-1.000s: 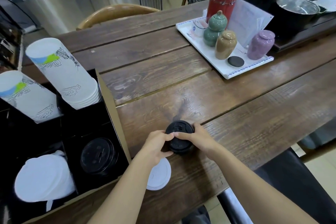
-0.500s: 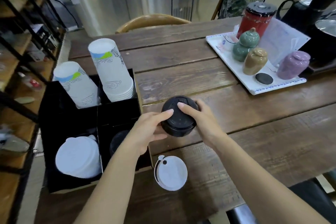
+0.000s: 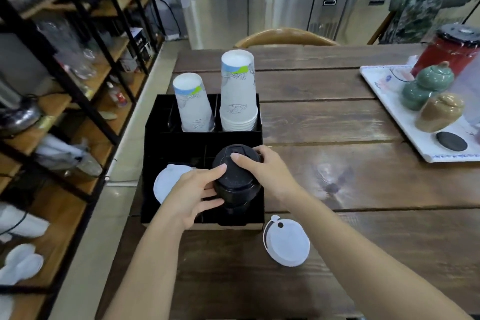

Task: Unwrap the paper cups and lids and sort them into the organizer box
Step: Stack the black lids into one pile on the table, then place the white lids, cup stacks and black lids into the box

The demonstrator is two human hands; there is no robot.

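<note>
A stack of black lids (image 3: 235, 179) hangs over the front right compartment of the black organizer box (image 3: 155, 138). My left hand (image 3: 193, 192) grips the stack's left side and my right hand (image 3: 265, 171) holds its top and right side. Two upside-down stacks of white paper cups (image 3: 192, 104) (image 3: 237, 93) fill the back compartments. White lids (image 3: 165, 184) sit in the front left compartment, partly hidden by my left hand. A single white lid (image 3: 287, 243) lies on the table to the right of the box's front corner.
The wooden table (image 3: 337, 125) holds a white tray (image 3: 384, 101) with ceramic jars and a red canister (image 3: 449, 52) at the right. A wooden chair back (image 3: 285, 36) stands behind the table. Open metal shelving (image 3: 65, 73) runs along the left.
Both hands have carried the black lid stack left from the table to above the box's front right compartment. The view has swung left with them.
</note>
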